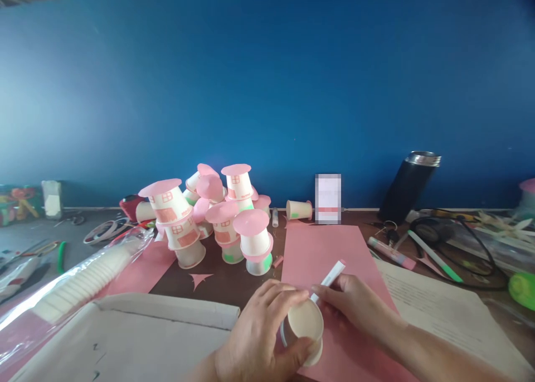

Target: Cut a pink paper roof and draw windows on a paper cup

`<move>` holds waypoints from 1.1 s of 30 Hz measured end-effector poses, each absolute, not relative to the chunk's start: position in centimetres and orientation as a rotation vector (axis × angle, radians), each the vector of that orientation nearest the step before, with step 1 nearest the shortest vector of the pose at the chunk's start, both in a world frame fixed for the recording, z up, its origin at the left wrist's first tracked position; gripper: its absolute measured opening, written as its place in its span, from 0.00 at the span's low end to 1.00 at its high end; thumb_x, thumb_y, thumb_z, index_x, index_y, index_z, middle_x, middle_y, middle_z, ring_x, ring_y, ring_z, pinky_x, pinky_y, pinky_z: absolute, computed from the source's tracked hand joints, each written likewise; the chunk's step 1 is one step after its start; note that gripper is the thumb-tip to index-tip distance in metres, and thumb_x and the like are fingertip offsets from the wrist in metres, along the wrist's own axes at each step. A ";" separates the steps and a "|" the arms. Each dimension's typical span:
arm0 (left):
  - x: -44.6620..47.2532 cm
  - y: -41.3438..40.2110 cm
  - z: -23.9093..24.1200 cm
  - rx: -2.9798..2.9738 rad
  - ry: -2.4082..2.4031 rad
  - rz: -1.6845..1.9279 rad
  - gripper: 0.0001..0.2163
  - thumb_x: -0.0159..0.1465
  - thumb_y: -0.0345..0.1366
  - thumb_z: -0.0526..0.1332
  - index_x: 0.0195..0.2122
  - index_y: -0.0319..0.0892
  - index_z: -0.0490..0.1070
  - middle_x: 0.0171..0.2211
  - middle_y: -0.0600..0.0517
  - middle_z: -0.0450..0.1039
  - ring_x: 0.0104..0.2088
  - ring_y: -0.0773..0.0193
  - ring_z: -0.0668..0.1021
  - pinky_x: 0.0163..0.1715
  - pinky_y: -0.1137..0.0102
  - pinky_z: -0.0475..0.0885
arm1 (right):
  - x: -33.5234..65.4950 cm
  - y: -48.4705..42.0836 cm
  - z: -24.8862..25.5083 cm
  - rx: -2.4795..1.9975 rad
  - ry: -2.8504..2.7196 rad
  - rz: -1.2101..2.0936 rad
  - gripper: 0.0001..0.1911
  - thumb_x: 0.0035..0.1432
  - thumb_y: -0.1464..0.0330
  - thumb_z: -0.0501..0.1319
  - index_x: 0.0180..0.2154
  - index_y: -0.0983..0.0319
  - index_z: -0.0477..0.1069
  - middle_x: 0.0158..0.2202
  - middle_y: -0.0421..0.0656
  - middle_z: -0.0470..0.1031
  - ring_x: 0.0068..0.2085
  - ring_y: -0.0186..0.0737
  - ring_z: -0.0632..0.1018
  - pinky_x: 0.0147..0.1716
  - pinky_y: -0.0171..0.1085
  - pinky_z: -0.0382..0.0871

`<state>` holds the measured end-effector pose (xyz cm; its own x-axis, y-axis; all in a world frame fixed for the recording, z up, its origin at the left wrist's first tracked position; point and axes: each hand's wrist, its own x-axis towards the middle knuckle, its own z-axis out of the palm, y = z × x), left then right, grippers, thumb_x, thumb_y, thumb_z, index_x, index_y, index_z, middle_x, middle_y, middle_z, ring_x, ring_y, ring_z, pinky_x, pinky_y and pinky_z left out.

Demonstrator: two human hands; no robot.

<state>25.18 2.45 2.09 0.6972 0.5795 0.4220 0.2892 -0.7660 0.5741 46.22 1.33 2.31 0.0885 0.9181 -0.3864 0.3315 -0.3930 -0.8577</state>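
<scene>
My left hand (263,332) is wrapped round a white paper cup (308,322) low in the middle of the view; a second rim shows below the upper one. Between the fingers of my right hand (346,298) is a white marker (330,279) with a pink end, its lower end at the cup's rim. Whether the tip touches the cup cannot be made out. Under both hands lies a pink sheet of paper (324,248). Behind to the left stand several paper-cup houses (184,226) with round pink tops, some with red windows and doors drawn on.
A plastic sleeve of paper cups (79,281) and a white board (167,329) lie at the left. To the right are a printed sheet (434,309), a pink marker (390,254), a green-tipped marker (434,256) and a leaning black flask (407,187). A blue partition (267,81) rises behind.
</scene>
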 end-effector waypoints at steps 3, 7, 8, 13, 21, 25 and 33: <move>25.2 2.5 2.1 2.426 0.662 0.832 0.24 0.57 0.38 0.64 0.54 0.44 0.63 0.48 0.47 0.72 0.48 0.56 0.72 0.49 0.60 0.68 | 46.1 1.2 2.3 -1.801 -1.219 1.321 0.19 0.58 0.58 0.60 0.20 0.63 0.67 0.16 0.37 0.68 0.17 0.29 0.66 0.18 0.28 0.58; 25.2 2.5 2.2 2.422 0.647 0.872 0.24 0.57 0.38 0.65 0.54 0.43 0.63 0.47 0.45 0.73 0.46 0.55 0.73 0.48 0.59 0.69 | 46.0 0.9 2.4 -1.816 -1.206 1.322 0.21 0.58 0.58 0.59 0.18 0.63 0.66 0.14 0.35 0.65 0.16 0.27 0.64 0.17 0.28 0.56; 25.2 2.5 2.2 2.422 0.643 0.880 0.24 0.57 0.38 0.65 0.54 0.42 0.63 0.47 0.45 0.73 0.46 0.54 0.73 0.48 0.58 0.69 | 46.0 0.9 2.4 -1.823 -1.200 1.319 0.21 0.59 0.59 0.59 0.18 0.63 0.65 0.13 0.34 0.64 0.15 0.27 0.63 0.17 0.28 0.55; 25.4 2.6 2.1 2.416 0.627 0.905 0.25 0.54 0.35 0.66 0.53 0.42 0.64 0.46 0.45 0.74 0.45 0.55 0.74 0.47 0.59 0.70 | 46.1 1.0 1.8 -1.838 -1.184 1.316 0.21 0.58 0.59 0.59 0.18 0.64 0.67 0.14 0.35 0.65 0.14 0.26 0.60 0.16 0.29 0.52; 25.3 2.6 2.1 2.419 0.629 0.918 0.25 0.54 0.34 0.66 0.53 0.41 0.64 0.46 0.45 0.74 0.45 0.55 0.74 0.47 0.58 0.69 | 46.3 1.0 1.4 -1.821 -1.176 1.341 0.21 0.58 0.57 0.59 0.19 0.64 0.68 0.15 0.36 0.68 0.14 0.26 0.62 0.17 0.29 0.53; 25.4 2.6 2.3 2.424 0.636 0.913 0.24 0.54 0.34 0.66 0.53 0.40 0.65 0.46 0.45 0.74 0.45 0.55 0.74 0.47 0.59 0.70 | 46.1 1.0 1.7 -1.827 -1.158 1.348 0.22 0.58 0.57 0.58 0.17 0.63 0.66 0.14 0.35 0.65 0.15 0.28 0.63 0.18 0.30 0.55; 25.4 2.5 2.4 2.421 0.654 0.933 0.24 0.53 0.35 0.66 0.52 0.40 0.66 0.45 0.45 0.75 0.44 0.55 0.74 0.46 0.59 0.70 | 46.1 1.1 1.7 -1.820 -1.145 1.368 0.24 0.57 0.54 0.59 0.17 0.62 0.65 0.11 0.34 0.61 0.16 0.30 0.63 0.19 0.31 0.55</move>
